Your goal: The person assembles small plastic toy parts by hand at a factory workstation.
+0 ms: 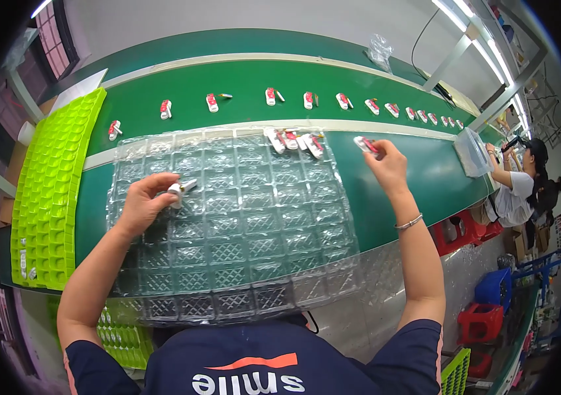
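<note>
My left hand (145,203) is closed on a small white part (176,192) with a short white stick jutting out, held over the clear plastic compartment tray (254,217). To the right of the tray, my right hand (388,167) pinches a small red-and-white piece (364,145) between thumb and fingers. Several similar red-and-white pieces (291,139) lie in a cluster on the tray's far right corner. The tray's compartments in front of me hold nothing I can make out, and its near edge hangs over the bench edge.
Beyond the tray, a green belt (247,82) carries a row of red-and-white pieces (212,103). A lime-green compartment tray (53,191) stands at the left. On the right are a clear plastic bin (471,153), red stools (481,322) and a co-worker (516,181).
</note>
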{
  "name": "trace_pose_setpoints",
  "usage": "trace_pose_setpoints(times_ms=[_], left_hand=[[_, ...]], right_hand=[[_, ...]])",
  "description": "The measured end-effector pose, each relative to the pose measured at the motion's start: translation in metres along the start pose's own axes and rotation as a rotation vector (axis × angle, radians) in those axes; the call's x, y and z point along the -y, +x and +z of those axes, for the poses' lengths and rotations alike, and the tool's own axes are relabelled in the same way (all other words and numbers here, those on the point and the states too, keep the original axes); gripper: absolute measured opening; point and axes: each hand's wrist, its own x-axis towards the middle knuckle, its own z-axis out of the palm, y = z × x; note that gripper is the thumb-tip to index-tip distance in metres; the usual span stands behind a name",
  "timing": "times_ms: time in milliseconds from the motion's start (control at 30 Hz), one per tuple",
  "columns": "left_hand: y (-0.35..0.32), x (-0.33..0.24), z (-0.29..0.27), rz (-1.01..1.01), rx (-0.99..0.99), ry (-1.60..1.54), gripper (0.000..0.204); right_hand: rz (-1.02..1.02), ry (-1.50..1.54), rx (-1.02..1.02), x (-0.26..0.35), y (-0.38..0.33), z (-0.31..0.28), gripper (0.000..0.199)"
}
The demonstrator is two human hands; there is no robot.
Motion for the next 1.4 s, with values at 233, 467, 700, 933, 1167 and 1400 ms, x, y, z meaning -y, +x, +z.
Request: trace_pose_setpoints(times_ms=[233,467,700,933,1167,1400], left_hand=[[-0.043,0.008,-0.078,-0.127,-0.154,-0.016,0.031],[-0.049,-0.021,-0.081,-0.020,-0.236,-0.026,0.032],[-0.004,-0.056,-0.004,0.105,-0.019,-0.001,0.028],[0.030,-0.069,0.039,0.108,0.098,-0.016,0.026],[0.085,-0.071,0.089,0.310,-0.012,0.287,0.020],[0.159,-0.022,0.187,0.809,-0.076,0.728,0.014]], right_hand=[[0.119,-0.246,0.037,-0.020,-0.011,0.017,0.028],[-0.194,-0.405,-0.067,0.019,-0.006,0.030,0.028],[-0.475,-0.188,0.169,0.123,-0.004,0.115,0.029],[-0.480,-0.394,0.231,0.132,0.000,0.145,0.027],[-0.167,0.039,0.054,0.089,0.036,0.110,0.022],[-0.161,-0.364,-0.041,0.033,0.052,0.088,0.019]])
